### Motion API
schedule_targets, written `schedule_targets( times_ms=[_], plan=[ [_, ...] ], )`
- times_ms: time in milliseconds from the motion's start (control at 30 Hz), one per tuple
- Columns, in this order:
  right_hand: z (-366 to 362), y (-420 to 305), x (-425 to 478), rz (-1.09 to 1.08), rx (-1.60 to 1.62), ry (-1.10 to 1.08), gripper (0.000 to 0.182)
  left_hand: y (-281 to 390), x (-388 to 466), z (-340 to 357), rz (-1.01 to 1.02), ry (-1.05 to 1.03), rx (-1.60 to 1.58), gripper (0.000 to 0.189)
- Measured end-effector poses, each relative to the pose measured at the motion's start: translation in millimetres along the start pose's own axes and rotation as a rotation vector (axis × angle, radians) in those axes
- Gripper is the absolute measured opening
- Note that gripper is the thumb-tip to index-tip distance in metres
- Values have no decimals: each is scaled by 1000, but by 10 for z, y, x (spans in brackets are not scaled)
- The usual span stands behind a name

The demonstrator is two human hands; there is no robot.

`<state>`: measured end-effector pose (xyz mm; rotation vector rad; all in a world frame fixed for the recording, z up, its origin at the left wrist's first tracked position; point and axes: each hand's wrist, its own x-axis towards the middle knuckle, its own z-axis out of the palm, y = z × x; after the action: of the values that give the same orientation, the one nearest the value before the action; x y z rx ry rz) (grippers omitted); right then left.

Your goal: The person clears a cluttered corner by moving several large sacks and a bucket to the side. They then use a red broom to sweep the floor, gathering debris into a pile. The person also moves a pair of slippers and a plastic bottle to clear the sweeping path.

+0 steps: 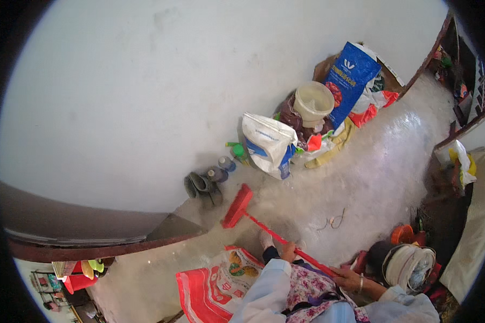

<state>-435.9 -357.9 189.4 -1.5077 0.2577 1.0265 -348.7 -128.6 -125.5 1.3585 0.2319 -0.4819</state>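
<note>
A red broom [237, 206] extends diagonally, its head near the concrete floor close to a pair of dark boots [203, 186]. Around the middle of the handle my left hand [289, 252] is closed. My right hand [346, 278], with a bracelet at the wrist, grips the handle farther up, near my floral apron. A red and white printed sack [210, 288] lies at my left side. On the floor ahead is a thin curled piece of string or straw [336, 221].
Against the wall stand bottles [217, 174], a white sack [266, 141], a whitish bucket [314, 103] and a blue sack [351, 76]. Another bucket [406, 266] stands to the right beside dark bags. A brown door edge [105, 251] crosses the left.
</note>
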Motion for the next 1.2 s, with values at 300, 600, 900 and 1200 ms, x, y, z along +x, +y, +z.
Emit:
schedule_targets(
  times_ms=[300, 600, 900, 1200],
  plan=[
    [-46, -32, -1344, -148, -463, 332, 47, 920, -736, 1445, -868, 104, -763, 16],
    [-279, -911, -821, -2, -732, 408, 49, 1290, 141, 1273, -396, 203, -830, 13],
    [-95, -1629, -1174, -103, -918, 585, 47, 2092, 138, 1523, -540, 102, -1054, 11],
    [-59, -1489, -582, -77, -1350, 543, 47, 1825, 469, 1065, -477, 309, -1146, 17]
  ],
)
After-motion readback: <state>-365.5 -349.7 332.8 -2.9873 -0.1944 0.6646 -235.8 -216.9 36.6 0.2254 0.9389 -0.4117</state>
